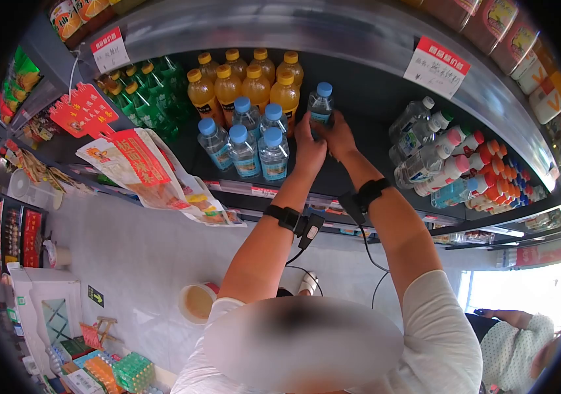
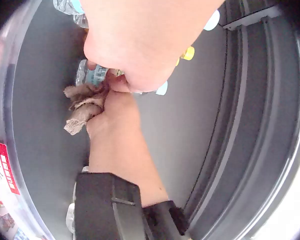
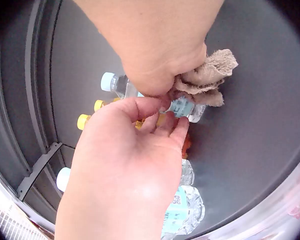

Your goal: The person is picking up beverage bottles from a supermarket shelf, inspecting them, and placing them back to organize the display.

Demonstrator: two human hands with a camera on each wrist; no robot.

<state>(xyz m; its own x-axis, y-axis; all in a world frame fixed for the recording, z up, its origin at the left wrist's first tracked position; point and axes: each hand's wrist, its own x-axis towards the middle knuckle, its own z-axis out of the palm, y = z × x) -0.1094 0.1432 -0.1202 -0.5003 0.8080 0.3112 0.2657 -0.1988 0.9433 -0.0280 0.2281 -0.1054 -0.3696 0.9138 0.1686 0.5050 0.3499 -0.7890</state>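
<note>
A clear water bottle (image 1: 320,104) with a blue cap and pale blue label stands on the dark shelf, among other drinks. My left hand (image 1: 310,148) holds it, fingers curled against the label, as the right wrist view shows. My right hand (image 1: 339,136) grips a crumpled beige-brown cloth (image 3: 207,77) close against the same bottle. Both hands meet around the lower bottle and hide part of it. To their left, several similar blue-capped bottles (image 1: 246,152) stand at the shelf's front, with yellow-capped orange drinks (image 1: 285,95) behind them.
Green bottles (image 1: 146,102) fill the shelf's far left. At right are clear bottles (image 1: 418,144) with coloured caps. A metal shelf edge (image 1: 280,29) with price tags (image 1: 435,65) runs overhead. Snack packets (image 1: 139,167) hang at front left; a bucket (image 1: 196,303) stands on the floor.
</note>
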